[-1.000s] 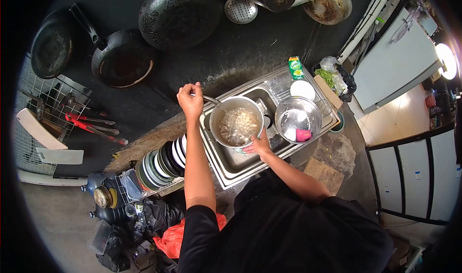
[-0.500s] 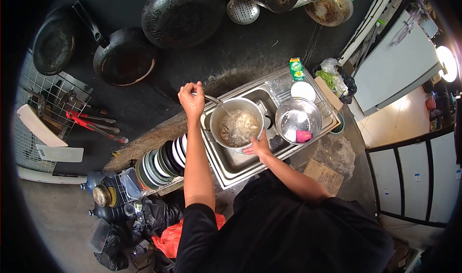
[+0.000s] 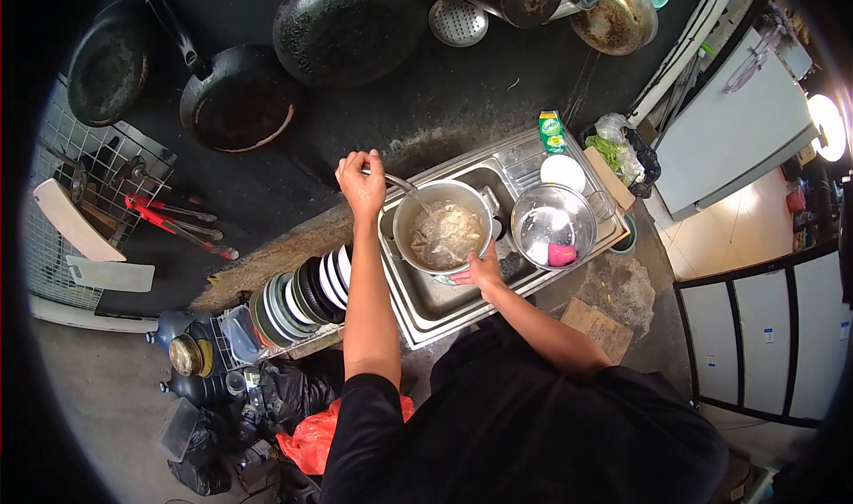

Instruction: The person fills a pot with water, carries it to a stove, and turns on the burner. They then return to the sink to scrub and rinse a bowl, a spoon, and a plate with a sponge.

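My left hand (image 3: 362, 184) is closed at the base of a curved metal tap (image 3: 400, 182), though the fingers partly hide what they grip. Water runs from the tap into a large silver pot (image 3: 405, 248) with side handles. Cloudy, churning water (image 3: 446, 235) fills the pot, and what lies in it is hard to make out. With the thumb up by the rim and fingers against its lower side, my right hand (image 3: 482, 271) holds the pot. The pot is over the basin of a steel sink (image 3: 435, 307).
Right of the pot stands a clear bowl (image 3: 542, 204) with a pink sponge-like item (image 3: 561, 254). Behind it are a white round object (image 3: 562, 174) and a green carton (image 3: 551, 133). Plates (image 3: 289, 307) line a rack at left. Pans (image 3: 238, 100) hang on the dark wall.
The view has shifted slightly, so the sink and pot appear a little further right. Both hands keep their places at the tap and the pot, and water still runs.
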Motion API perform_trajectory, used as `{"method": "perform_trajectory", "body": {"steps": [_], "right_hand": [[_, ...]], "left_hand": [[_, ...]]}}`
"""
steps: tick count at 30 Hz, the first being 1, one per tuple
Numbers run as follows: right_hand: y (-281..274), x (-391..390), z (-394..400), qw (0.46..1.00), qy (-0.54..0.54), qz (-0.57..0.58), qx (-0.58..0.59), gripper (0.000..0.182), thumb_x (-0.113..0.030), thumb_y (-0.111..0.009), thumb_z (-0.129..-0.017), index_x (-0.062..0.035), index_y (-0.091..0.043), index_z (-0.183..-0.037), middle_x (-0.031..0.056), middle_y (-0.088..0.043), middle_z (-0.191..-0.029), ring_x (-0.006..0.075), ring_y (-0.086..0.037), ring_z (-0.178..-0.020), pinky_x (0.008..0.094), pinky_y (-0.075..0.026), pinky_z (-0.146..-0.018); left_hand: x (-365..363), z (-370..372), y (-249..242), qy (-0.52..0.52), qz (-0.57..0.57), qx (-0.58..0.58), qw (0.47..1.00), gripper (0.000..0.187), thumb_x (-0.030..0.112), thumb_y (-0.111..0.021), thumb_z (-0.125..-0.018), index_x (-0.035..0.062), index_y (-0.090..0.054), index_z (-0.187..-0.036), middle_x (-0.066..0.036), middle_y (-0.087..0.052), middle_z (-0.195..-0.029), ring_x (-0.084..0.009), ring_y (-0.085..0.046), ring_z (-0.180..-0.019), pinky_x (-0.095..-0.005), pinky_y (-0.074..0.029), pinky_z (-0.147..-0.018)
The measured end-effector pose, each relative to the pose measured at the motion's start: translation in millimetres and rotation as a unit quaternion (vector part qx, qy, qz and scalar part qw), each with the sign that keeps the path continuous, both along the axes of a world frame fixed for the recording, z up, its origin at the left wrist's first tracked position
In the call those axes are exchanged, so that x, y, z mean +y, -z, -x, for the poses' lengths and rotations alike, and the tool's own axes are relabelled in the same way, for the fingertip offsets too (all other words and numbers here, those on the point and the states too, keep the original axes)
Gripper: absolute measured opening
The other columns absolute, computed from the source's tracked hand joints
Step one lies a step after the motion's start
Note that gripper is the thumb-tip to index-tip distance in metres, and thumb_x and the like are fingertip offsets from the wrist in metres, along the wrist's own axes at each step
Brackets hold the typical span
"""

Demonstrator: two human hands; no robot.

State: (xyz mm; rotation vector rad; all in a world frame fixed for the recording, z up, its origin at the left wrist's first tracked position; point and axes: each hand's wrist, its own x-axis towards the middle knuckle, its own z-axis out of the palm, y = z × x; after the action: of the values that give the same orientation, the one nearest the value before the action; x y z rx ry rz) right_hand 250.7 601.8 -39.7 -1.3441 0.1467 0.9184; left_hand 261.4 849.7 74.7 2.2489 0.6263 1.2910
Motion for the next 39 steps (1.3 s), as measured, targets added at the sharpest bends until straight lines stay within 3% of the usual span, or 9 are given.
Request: {"method": "perform_trajectory", "body": {"steps": [1, 7, 16, 18, 22, 24, 30, 39], "right_hand": [[0.9, 0.1, 0.1, 1.0, -0.001, 0.0, 0.0, 0.063, -0.004, -0.035, -0.095, -0.0228, 0.003, -0.141, 0.0316, -0.048, -0.12, 0.0365, -0.068, -0.067, 0.038, -0.061, -0.053], [-1.5, 0.0, 1.7, 1.0, 0.002, 0.003, 0.006, 0.054, -0.004, -0.033, -0.097, -0.0203, -0.004, -0.138, 0.0296, -0.045, -0.122, 0.0378, -0.068, -0.071, 0.0395, -0.061, -0.056], [-3.1, 3.0, 3.8, 1.0, 0.009, 0.015, -0.016, 0.062, -0.003, -0.035, -0.096, -0.0226, -0.001, -0.144, 0.0303, -0.046, -0.122, 0.0362, -0.068, -0.07, 0.0386, -0.061, -0.059], [-2.7, 2.7, 3.3, 1.0, 0.011, -0.005, -0.007, 0.065, -0.001, -0.037, -0.095, -0.0254, -0.001, -0.143, 0.0276, -0.042, -0.129, 0.0377, -0.068, -0.07, 0.0372, -0.062, -0.054], [-0.7, 1.7, 3.9, 1.0, 0.006, -0.007, 0.003, 0.066, -0.001, -0.036, -0.094, -0.0257, 0.0, -0.143, 0.0286, -0.042, -0.127, 0.0382, -0.068, -0.07, 0.0372, -0.062, -0.054], [-4.6, 1.8, 4.8, 1.0, 0.01, -0.004, -0.002, 0.063, 0.001, -0.032, -0.094, -0.0235, 0.0, -0.142, 0.0278, -0.04, -0.13, 0.0404, -0.067, -0.072, 0.0413, -0.062, -0.061], [-1.3, 1.1, 3.6, 1.0, 0.013, -0.014, 0.004, 0.06, 0.002, -0.032, -0.094, -0.0225, -0.005, -0.141, 0.0279, -0.038, -0.131, 0.0417, -0.066, -0.081, 0.0423, -0.062, -0.067], [3.4, -4.4, -0.2, 0.999, 0.012, -0.025, 0.017, 0.06, 0.002, -0.033, -0.094, -0.0225, -0.005, -0.141, 0.0258, -0.033, -0.135, 0.0433, -0.064, -0.087, 0.044, -0.062, -0.069]], "left_hand": [[-0.6, 0.2, -0.1, -0.001, 0.013, 0.008, 1.0, 0.027, 0.015, -0.063, -0.081, 0.0013, -0.052, -0.061, -0.009, -0.048, -0.061, -0.0276, -0.048, -0.066, -0.0381, -0.036, -0.071], [-2.7, 2.2, -0.8, 0.0, 0.002, 0.003, 1.0, 0.026, 0.016, -0.063, -0.081, 0.0013, -0.053, -0.062, -0.009, -0.049, -0.064, -0.0278, -0.048, -0.068, -0.0381, -0.036, -0.073], [-6.2, 5.5, -2.0, -0.004, -0.004, -0.002, 1.0, 0.025, 0.016, -0.063, -0.081, 0.0011, -0.054, -0.063, -0.009, -0.05, -0.067, -0.0279, -0.048, -0.072, -0.0385, -0.036, -0.075], [-6.6, 5.9, -2.3, -0.006, -0.001, -0.002, 1.0, 0.025, 0.016, -0.063, -0.081, 0.001, -0.054, -0.063, -0.009, -0.05, -0.067, -0.0279, -0.048, -0.072, -0.0386, -0.036, -0.076], [-6.4, 6.1, -0.8, -0.009, -0.002, -0.005, 1.0, 0.024, 0.016, -0.064, -0.08, 0.0009, -0.054, -0.064, -0.009, -0.051, -0.068, -0.0284, -0.048, -0.073, -0.0387, -0.037, -0.078], [-6.0, 6.8, 0.7, -0.012, -0.002, -0.002, 1.0, 0.024, 0.016, -0.064, -0.08, 0.0008, -0.055, -0.064, -0.009, -0.051, -0.069, -0.0285, -0.048, -0.073, -0.0388, -0.037, -0.078], [-7.5, 7.2, 2.3, -0.017, -0.011, -0.003, 1.0, 0.024, 0.016, -0.061, -0.083, 0.0003, -0.055, -0.066, -0.01, -0.05, -0.07, -0.029, -0.048, -0.074, -0.0396, -0.037, -0.078], [-5.8, 3.0, 4.7, -0.024, -0.03, -0.008, 0.999, 0.025, 0.015, -0.057, -0.087, -0.0008, -0.054, -0.068, -0.012, -0.049, -0.071, -0.03, -0.046, -0.074, -0.0403, -0.036, -0.076]]}}
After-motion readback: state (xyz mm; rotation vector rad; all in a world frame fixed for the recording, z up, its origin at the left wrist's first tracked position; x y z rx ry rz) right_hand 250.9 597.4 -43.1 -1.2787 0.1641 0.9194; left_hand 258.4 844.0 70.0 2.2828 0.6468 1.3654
